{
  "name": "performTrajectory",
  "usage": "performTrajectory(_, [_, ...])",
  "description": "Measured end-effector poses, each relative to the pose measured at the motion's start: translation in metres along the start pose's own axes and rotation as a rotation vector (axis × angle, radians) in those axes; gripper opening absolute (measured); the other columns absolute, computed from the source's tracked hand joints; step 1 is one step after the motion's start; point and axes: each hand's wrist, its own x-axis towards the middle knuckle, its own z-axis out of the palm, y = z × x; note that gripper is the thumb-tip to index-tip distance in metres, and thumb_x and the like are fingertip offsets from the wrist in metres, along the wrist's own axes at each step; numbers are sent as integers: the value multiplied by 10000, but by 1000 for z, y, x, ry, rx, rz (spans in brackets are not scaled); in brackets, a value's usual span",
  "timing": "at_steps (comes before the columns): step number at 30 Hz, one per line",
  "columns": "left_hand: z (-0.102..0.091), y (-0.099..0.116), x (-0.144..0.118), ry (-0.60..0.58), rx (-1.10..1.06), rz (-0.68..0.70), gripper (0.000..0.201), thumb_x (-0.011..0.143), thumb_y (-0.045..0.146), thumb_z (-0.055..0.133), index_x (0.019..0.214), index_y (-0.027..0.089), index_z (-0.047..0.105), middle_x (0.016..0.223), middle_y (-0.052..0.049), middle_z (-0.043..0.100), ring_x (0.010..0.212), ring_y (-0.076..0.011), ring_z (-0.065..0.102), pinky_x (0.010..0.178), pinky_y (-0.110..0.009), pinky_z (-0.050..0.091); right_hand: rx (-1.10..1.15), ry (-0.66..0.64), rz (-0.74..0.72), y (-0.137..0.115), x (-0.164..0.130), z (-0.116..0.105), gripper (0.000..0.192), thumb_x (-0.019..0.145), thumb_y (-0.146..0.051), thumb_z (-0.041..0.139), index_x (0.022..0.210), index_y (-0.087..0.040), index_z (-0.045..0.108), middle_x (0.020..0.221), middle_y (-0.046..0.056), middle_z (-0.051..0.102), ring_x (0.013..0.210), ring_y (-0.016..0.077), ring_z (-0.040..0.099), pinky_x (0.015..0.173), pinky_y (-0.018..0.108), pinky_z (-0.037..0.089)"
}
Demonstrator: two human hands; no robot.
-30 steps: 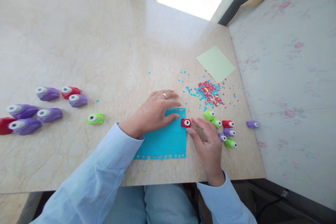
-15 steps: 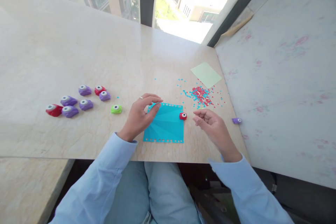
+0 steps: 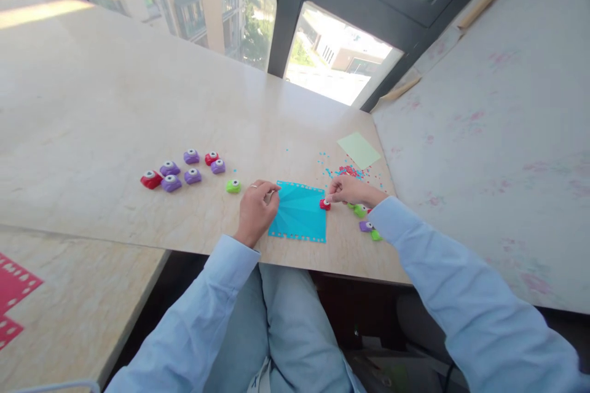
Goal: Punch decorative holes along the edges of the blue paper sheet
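A square of blue paper (image 3: 299, 215) with punched holes along its top and bottom edges lies on the table. My left hand (image 3: 258, 214) is curled at its upper left corner, thumb and fingers closed on the paper's edge. At the right edge sits a small red craft punch (image 3: 325, 204) with a white button top. The fingertips of my right hand (image 3: 351, 189) are closed together on this punch, partly covering it. Beside my left hand stands a green craft punch (image 3: 233, 186).
Several purple and red punches (image 3: 192, 176) stand to the left. More punches (image 3: 366, 226) lie partly under my right forearm. Red and blue paper bits (image 3: 349, 171) are scattered near a pale green sheet (image 3: 359, 150). Red punched paper (image 3: 16, 282) lies on the lower left surface. Window and wall border the table.
My right hand has moved left, from beside the red punch onto it. My left hand has curled further at the paper's corner. The view has shifted, showing the red paper and more punches.
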Motion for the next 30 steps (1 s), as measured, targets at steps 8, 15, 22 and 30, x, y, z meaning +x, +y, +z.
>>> performTrajectory(8, [7, -8, 0, 48, -2, 8, 157, 825, 105, 548, 858, 186, 678, 898, -51, 691, 841, -192, 624, 797, -342, 497, -108, -57, 77, -7, -1, -4, 204, 727, -263, 785, 678, -155, 618, 471, -50, 501, 441, 72, 474, 410, 171, 296])
performTrajectory(15, [6, -6, -1, 29, 6, 11, 155, 826, 101, 552, 860, 179, 683, 890, -54, 695, 841, -197, 624, 798, -342, 495, -205, -46, 133, -7, 2, 1, 213, 772, -278, 751, 682, -160, 598, 450, -61, 475, 413, 75, 427, 428, 197, 295])
performTrajectory(22, [6, -5, 0, 12, 19, 11, 155, 827, 108, 553, 866, 177, 687, 892, -55, 701, 839, -199, 623, 802, -342, 495, -449, 17, 154, -17, 10, 9, 146, 717, -183, 775, 740, -157, 633, 639, -7, 623, 602, 111, 561, 523, 204, 337])
performTrajectory(30, [5, -4, -2, 6, 56, 31, 140, 843, 139, 563, 881, 180, 692, 909, -61, 711, 880, -221, 628, 819, -367, 496, -489, 25, 200, -17, 11, 12, 135, 726, -228, 771, 810, -156, 694, 725, 38, 673, 692, 163, 612, 570, 230, 361])
